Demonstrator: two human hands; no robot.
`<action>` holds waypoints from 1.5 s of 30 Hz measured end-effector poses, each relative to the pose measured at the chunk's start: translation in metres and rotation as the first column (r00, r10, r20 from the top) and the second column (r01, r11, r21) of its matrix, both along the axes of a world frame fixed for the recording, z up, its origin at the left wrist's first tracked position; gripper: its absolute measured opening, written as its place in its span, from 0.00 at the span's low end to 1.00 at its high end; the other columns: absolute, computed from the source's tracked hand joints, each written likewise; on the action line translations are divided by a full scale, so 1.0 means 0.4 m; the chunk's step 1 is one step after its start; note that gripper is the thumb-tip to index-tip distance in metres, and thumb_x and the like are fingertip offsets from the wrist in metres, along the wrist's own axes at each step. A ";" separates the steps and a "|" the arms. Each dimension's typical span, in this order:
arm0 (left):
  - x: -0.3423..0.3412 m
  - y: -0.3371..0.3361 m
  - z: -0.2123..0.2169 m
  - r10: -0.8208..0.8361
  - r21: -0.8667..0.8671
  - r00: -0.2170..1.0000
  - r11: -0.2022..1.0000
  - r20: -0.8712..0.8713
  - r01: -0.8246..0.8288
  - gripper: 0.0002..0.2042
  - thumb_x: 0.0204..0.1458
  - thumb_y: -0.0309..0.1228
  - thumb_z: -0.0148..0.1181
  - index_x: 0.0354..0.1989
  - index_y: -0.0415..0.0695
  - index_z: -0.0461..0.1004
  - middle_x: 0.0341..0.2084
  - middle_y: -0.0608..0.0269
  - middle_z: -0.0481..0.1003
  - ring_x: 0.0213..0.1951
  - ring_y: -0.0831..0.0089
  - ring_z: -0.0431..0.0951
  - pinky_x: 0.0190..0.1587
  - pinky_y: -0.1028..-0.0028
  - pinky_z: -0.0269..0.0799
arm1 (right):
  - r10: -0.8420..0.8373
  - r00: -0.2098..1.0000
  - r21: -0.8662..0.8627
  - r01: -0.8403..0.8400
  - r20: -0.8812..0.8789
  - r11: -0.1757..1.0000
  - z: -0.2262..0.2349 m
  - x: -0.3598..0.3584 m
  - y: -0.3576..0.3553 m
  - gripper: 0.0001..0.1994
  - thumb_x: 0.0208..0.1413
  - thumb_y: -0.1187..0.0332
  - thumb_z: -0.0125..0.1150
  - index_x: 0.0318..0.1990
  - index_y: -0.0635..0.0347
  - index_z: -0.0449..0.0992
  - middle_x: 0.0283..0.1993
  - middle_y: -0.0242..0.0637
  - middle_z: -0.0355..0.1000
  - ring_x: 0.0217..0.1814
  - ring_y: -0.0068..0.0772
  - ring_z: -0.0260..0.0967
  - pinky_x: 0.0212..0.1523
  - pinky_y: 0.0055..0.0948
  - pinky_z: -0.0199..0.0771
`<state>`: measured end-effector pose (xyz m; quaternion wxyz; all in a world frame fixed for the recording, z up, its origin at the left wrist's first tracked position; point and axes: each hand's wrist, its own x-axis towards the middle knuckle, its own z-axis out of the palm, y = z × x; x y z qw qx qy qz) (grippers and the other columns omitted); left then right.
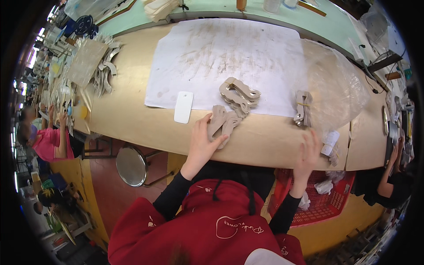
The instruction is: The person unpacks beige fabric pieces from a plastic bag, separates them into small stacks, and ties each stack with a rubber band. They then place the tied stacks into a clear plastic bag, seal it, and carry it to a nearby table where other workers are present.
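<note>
My left hand point(201, 145) is on a stack of beige-grey, loop-shaped cut pieces point(217, 120) near the table's front edge, thumb on one side and fingers on the other. Touching its far end is another stack of similar pieces point(240, 95), on the white sheet point(212, 48). My right hand point(305, 157) hovers by the front edge to the right, slightly blurred, its fingers apart and nothing in them. Just beyond it lies a banded bundle of beige pieces point(303, 108). A white rounded plate with a small hole point(183, 107) lies left of my left hand.
A clear plastic bag point(338, 84) spreads over the table's right side, with a small white roll point(330, 142) nearby. Strips and a flat sheet point(87, 62) are piled far left. Below are a round metal stool point(131, 165) and a red basket point(324, 201). Co-workers sit at both sides.
</note>
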<state>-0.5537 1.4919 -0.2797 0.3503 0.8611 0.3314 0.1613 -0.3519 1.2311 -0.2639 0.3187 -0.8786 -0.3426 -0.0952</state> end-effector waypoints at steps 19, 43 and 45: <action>0.006 0.176 0.003 0.257 0.097 0.963 0.960 0.076 -0.264 0.22 0.57 0.37 0.62 0.58 0.40 0.69 0.55 0.45 0.69 0.58 0.57 0.68 0.62 0.61 0.61 | 0.197 0.790 0.387 0.054 -0.581 0.921 -0.022 -0.127 0.195 0.35 0.50 0.78 0.62 0.68 0.62 0.60 0.59 0.43 0.69 0.54 0.37 0.69 0.56 0.36 0.68; -0.619 -0.089 -0.129 -0.367 -0.725 0.652 0.528 -0.664 -0.442 0.17 0.62 0.42 0.54 0.44 0.39 0.74 0.22 0.67 0.74 0.22 0.79 0.74 0.23 0.78 0.66 | 0.334 0.907 0.545 -0.150 -0.255 0.825 0.046 -0.152 0.042 0.12 0.49 0.86 0.60 0.40 0.62 0.81 0.48 0.41 0.77 0.41 0.36 0.77 0.40 0.28 0.76; -0.597 -0.097 -0.096 -0.408 -0.741 0.632 0.495 -0.659 -0.453 0.15 0.60 0.39 0.57 0.45 0.39 0.73 0.24 0.67 0.75 0.23 0.79 0.74 0.24 0.79 0.65 | 0.262 0.912 0.523 -0.063 -0.316 0.850 0.046 -0.138 0.011 0.14 0.49 0.86 0.59 0.40 0.61 0.81 0.48 0.40 0.76 0.43 0.37 0.77 0.41 0.29 0.76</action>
